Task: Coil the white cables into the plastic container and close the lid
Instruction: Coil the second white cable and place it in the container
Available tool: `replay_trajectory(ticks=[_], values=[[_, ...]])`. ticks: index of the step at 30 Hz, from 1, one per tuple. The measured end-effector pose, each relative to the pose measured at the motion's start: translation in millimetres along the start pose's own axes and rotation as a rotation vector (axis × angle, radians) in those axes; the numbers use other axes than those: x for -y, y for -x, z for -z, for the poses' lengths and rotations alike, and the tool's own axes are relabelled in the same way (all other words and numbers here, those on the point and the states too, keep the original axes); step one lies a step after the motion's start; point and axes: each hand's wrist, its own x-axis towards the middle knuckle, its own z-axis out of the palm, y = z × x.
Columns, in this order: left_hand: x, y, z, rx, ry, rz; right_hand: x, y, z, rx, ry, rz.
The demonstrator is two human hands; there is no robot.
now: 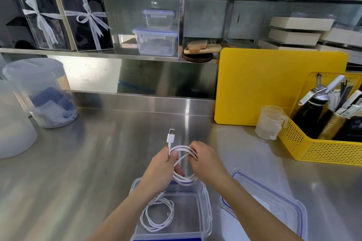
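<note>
A clear plastic container (205, 211) with blue clips sits open on the steel counter at the bottom centre. One coiled white cable (158, 219) lies inside it. Above the container's far edge, both hands hold a second white cable (185, 179) wound into loops. My left hand (161, 168) pinches the loops near the USB plug (170, 135), which sticks upward. My right hand (207, 162) grips the loops on their right side. The container's lid (274, 203) lies flat on the counter just right of the container.
A yellow perforated basket (317, 148) with bottles and utensils stands at the right, a small measuring cup (271, 122) beside it, a yellow cutting board (274, 84) behind. Translucent tubs (39, 92) stand at the left. Shelves hold boxes and containers at the back.
</note>
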Motion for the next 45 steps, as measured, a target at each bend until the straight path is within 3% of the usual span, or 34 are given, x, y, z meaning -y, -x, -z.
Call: replay_trajectory(ticks=[4, 6, 8, 12, 16, 19, 27, 33, 36, 41, 45], values=[[-5, -3, 4, 0.060, 0.197, 0.051, 2, 1, 1, -0.310, 0.328, 0.420], [-7, -4, 8, 0.114, 0.246, 0.056, -4, -2, 3, -0.374, 0.437, 0.595], [-6, -4, 9, 0.141, 0.292, 0.060, -8, -3, 2, -0.371, 0.460, 0.622], [-11, -4, 7, 0.152, 0.329, 0.077, -10, -1, -6, -0.448, 0.099, 0.494], [-12, -3, 15, 0.232, 0.347, 0.105, 2, 10, -8, -0.427, -0.370, 0.170], [-10, -1, 18, 0.260, 0.354, 0.150, 12, 11, -10, -0.382, -0.591, -0.052], [20, -4, 23, 0.192, -0.233, 0.077, 14, 9, -28, -0.082, -0.121, -0.094], [34, -3, 25, 0.105, -0.101, 0.164, 7, 8, -33, 0.072, -0.180, -0.146], [42, -3, 19, 0.100, -0.163, 0.134, 1, 12, -35, 0.142, -0.172, -0.177], [49, -2, -2, 0.108, -0.197, 0.112, -12, 19, -37, 0.161, 0.033, -0.228], [54, -4, -15, 0.132, -0.263, 0.080, -16, 29, -41, 0.131, 0.267, -0.156]])
